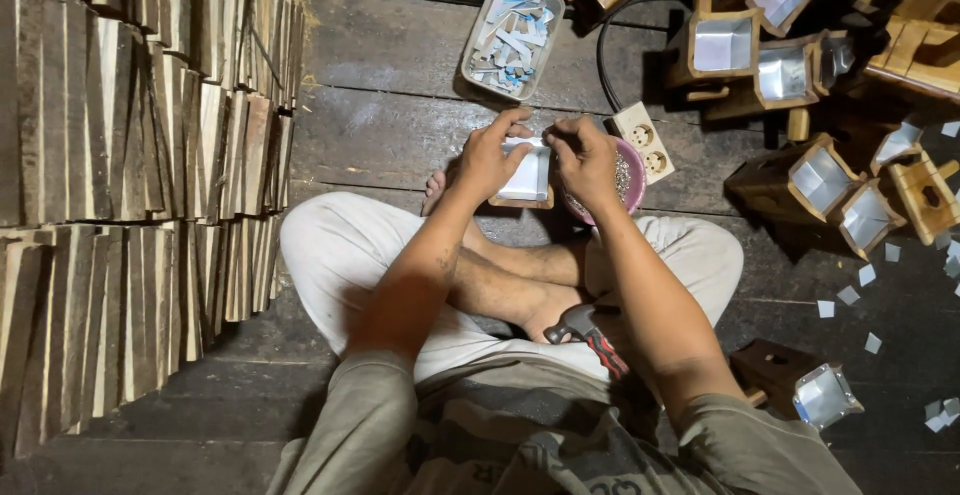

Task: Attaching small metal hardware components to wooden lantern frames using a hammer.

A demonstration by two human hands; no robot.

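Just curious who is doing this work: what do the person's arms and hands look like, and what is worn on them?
Both arms are bare from the upper arm down. Short olive-grey sleeves cover the shoulders. The left hand and the right hand wear no gloves; no watch or wristband shows, and rings cannot be made out. The left forearm bears a small dark marking.

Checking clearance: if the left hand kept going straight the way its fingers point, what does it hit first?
Probably the clear plastic tray of metal strips. The left hand, on the metal-lined wooden box, points up and away along the plank floor; only bare boards lie between. Depth is unclear.
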